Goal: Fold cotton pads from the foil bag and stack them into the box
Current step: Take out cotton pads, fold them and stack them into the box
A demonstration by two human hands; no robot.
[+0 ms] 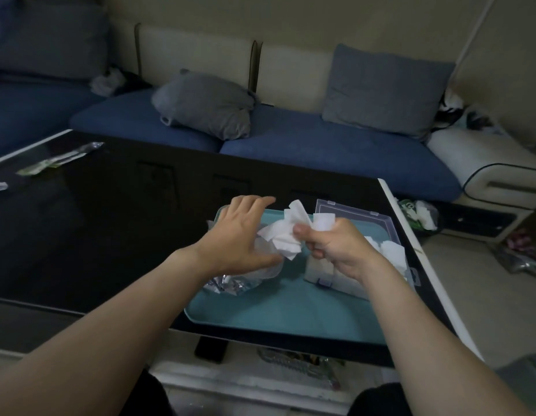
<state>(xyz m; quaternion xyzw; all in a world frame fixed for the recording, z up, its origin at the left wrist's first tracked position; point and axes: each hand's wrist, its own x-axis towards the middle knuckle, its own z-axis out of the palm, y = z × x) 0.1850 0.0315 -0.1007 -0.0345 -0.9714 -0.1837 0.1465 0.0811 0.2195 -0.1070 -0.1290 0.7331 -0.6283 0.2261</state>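
two bare forearms reach in from the bottom edge, over a dark glossy counter (95, 223). far left on it lies a clear wrapper with green print (58, 160). moving right, the left hand (236, 235) hovers palm down with its fingers (260, 201) spread and relaxed, thumb touching a crumpled white cotton pad (283, 235). under that hand the foil bag (230, 285) lies crinkled on a teal tray (278, 310), with a thin translucent sheet beside it. the pad hangs in the air between the hands, above the tray. the right hand (335, 247) has its fingers curled, pinching the pad's right end between thumb and forefinger, a second white piece sticking up behind the knuckles. further right, the clear plastic box (389, 235) sits on the tray with its lid open, white folded pads (392, 246) stacked inside, partly hidden by the right hand. behind the counter runs a blue sofa (320, 145) with grey cushions.
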